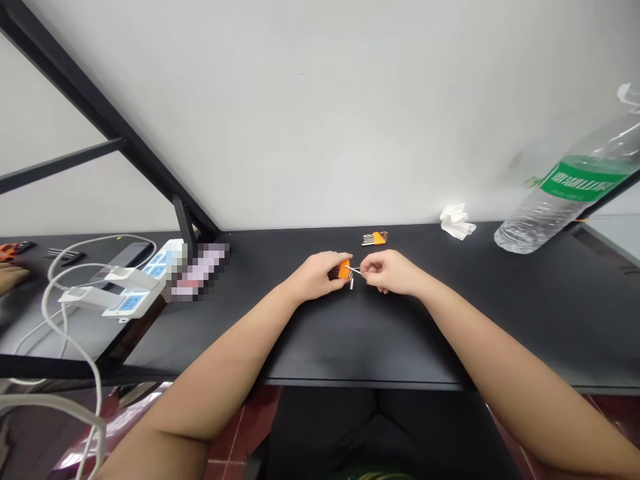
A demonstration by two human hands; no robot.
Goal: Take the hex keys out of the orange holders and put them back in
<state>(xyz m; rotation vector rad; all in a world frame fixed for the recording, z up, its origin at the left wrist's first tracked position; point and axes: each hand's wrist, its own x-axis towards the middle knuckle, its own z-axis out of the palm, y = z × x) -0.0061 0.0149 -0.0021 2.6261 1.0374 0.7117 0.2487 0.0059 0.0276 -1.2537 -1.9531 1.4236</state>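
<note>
My left hand [317, 275] is closed around a small orange hex key holder [344, 270] just above the black table [350, 340]. My right hand [387, 271] pinches a thin silver hex key [354, 270] that sticks out of the holder. Both hands meet at the middle of the table. A second orange holder with several silver hex keys [375, 238] lies on the table behind them, near the wall.
A crumpled white tissue [457, 221] lies at the back right. A clear plastic bottle with a green label [570, 190] leans at the far right. White power strips with cables [135, 283] sit at the left. Another person's hand [10, 277] shows at the far left edge.
</note>
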